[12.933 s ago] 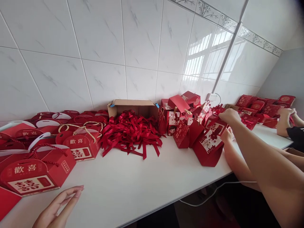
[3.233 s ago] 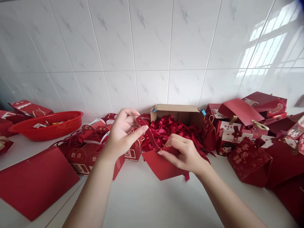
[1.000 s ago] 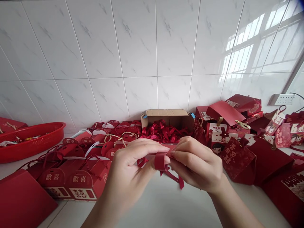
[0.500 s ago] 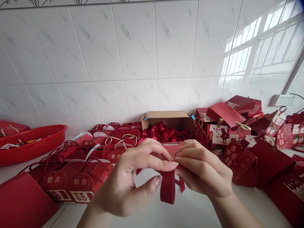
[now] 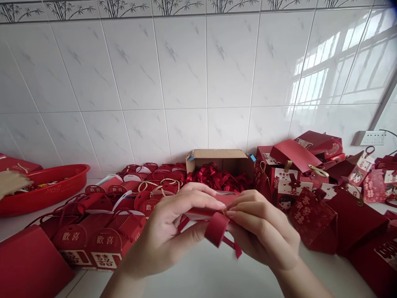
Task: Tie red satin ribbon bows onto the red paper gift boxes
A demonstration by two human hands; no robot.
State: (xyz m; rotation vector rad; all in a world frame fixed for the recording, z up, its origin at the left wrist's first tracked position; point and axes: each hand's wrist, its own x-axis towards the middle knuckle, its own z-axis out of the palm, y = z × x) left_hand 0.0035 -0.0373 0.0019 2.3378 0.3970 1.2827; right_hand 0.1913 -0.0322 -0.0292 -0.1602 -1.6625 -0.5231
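Between my hands is a small red gift box (image 5: pixel 228 199), mostly hidden behind my fingers. A flat red strap (image 5: pixel 216 230) curls in a loop on its near side, and a narrow red ribbon end (image 5: pixel 237 251) dangles below. My left hand (image 5: pixel 180 227) is closed on the box, fingers over its top and thumb beneath, next to the strap. My right hand (image 5: pixel 263 227) pinches with its fingertips at the strap's end, where a tiny gold-coloured bit shows. Just behind stands an open cardboard box (image 5: pixel 220 154) filled with shiny red ribbons (image 5: pixel 217 177).
Rows of red gift boxes (image 5: pixel 105 238) with cord handles fill the left. A red plastic basin (image 5: pixel 58 194) holds small items, with another person's hand (image 5: pixel 14 182) over it. More red boxes (image 5: pixel 313 219) pile up at right. A tiled wall (image 5: pixel 186 82) stands behind.
The strap loop has tilted upward and to the left between my hands. Another person's hand has appeared over the basin. My view has tipped up slightly.
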